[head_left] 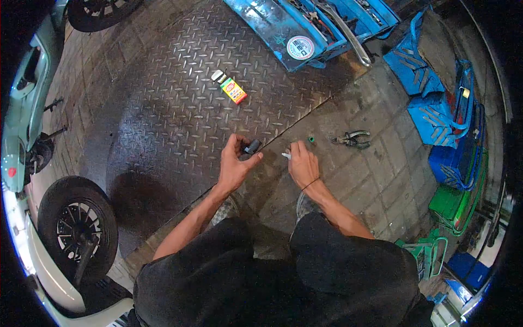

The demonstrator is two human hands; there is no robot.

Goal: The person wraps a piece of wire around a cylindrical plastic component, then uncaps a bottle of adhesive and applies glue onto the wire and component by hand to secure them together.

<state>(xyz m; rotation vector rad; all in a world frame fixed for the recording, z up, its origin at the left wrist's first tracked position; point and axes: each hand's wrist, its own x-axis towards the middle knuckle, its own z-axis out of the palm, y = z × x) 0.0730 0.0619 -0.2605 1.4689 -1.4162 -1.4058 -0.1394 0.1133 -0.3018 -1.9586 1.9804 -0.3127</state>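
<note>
Between the thumb and fingers of my left hand (237, 163) is a small black cylindrical part (252, 146), held over the edge of the diamond-patterned metal plate (180, 103). My right hand (303, 165) is closed on a small white piece (286, 156) that sticks out to the left of its fingertips. Just beyond my right hand a small green ring (311, 139) lies on the paving, with pliers (352, 139) to its right. On the plate ahead sits a yellow, red and green box (233, 91), its flap end showing white and black.
An open blue toolbox (299, 46) with tools and a long wrench (348, 35) stands ahead. More blue toolboxes (436, 120) and a green one (455, 207) line the right side. A wheel (79, 231) and a scooter (27, 109) are at the left.
</note>
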